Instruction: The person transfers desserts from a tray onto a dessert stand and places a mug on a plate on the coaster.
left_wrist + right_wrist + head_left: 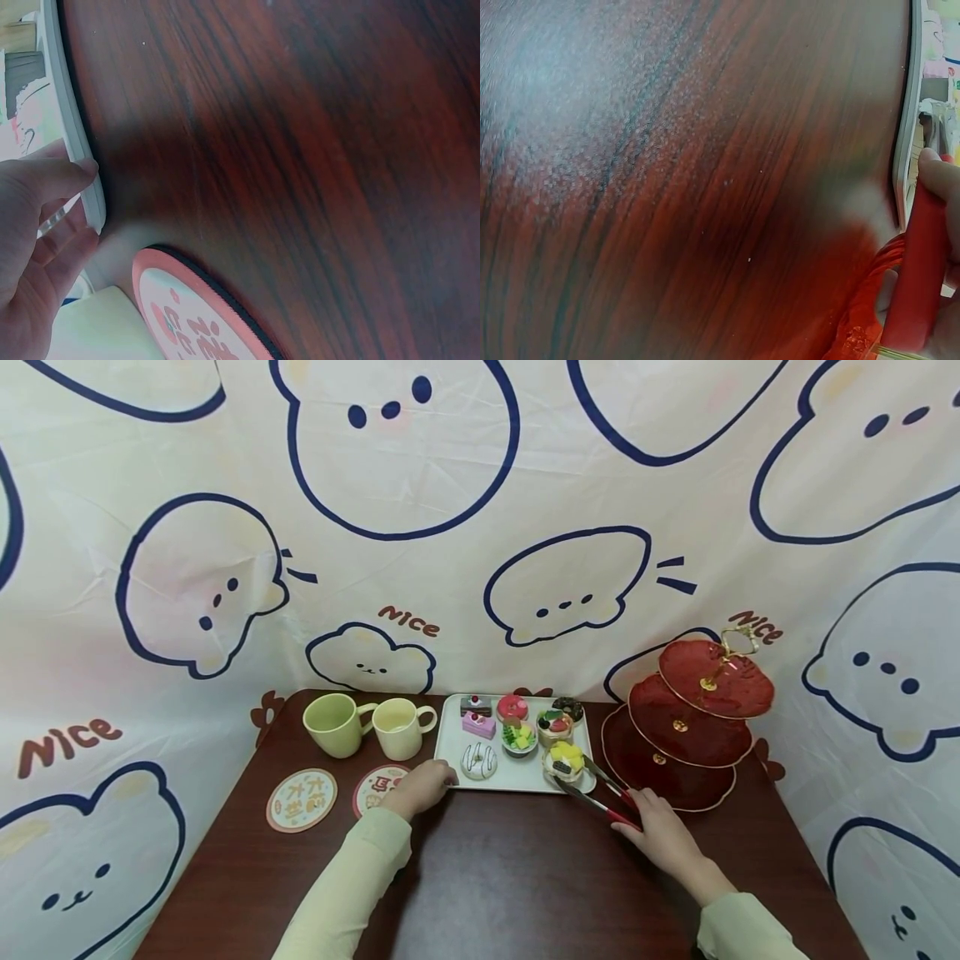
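My left hand (423, 787) pinches the near left corner of a white rectangular tray (517, 775); in the left wrist view the thumb lies on the rim. My right hand (667, 839) holds tongs with red handles (915, 277). The tongs' dark tips stand on either side of a small tart with yellow fruit pieces (564, 757) at the tray's near right. Beside it on the tray are a white drizzled donut (478, 762), a green-and-yellow fruit cup (518, 737), a strawberry tart (555, 725), a pink donut (512, 707) and a purple cake slice (478, 724).
A green mug (332, 727) and a cream mug (399, 731) stand left of the tray. Two round coasters (302, 800) lie in front of them. A red three-tiered stand (682, 727) rises at the right. A printed cloth (450, 568) hangs behind the dark wooden table (510, 877).
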### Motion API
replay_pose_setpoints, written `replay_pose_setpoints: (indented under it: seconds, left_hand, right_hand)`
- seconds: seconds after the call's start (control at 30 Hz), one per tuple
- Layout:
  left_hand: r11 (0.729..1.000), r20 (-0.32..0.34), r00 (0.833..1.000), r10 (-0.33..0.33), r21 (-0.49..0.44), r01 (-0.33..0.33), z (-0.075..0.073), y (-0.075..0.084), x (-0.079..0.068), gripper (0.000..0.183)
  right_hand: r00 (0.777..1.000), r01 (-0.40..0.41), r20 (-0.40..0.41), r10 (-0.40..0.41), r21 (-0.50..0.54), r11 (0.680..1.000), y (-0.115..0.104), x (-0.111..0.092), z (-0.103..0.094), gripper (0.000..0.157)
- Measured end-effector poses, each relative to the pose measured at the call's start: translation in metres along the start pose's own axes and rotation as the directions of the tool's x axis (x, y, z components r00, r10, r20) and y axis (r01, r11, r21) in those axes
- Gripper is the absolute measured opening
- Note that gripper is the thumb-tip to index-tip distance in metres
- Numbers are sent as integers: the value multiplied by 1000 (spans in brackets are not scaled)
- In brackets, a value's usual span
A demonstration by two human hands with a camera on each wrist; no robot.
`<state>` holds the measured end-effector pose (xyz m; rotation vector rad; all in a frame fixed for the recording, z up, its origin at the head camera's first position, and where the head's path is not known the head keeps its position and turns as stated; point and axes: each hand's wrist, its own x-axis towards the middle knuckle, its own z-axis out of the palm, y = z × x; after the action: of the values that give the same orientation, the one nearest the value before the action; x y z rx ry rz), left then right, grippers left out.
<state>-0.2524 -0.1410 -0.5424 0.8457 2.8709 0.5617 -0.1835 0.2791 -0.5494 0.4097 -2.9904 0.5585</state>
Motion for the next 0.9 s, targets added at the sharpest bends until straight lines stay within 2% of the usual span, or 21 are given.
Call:
replay_pose_setpoints:
  seconds: [0.33,0.5,0.7,0.9]
  left_hand:
    - [1000,-5,1000,1,0,-1,0,1,-1,19]
    - [1000,2,1000,-22,-9,22,2,0,-1,20]
    - [1000,-12,1000,5,-1,-5,2,-1,-2,20]
    - [1000,-17,1000,0,-8,0,1,-1,-4,21]
  right_hand:
    - [1000,-2,18,2,-3,1000,-1,-2,-2,63]
    - [1000,1,-7,-1,11,1000,0,-4,-6,62]
    - [1000,-5,-28,6,15,1000,1,-7,-14,61]
    - [999,-36,-27,36,8,999,5,-11,-21,60]
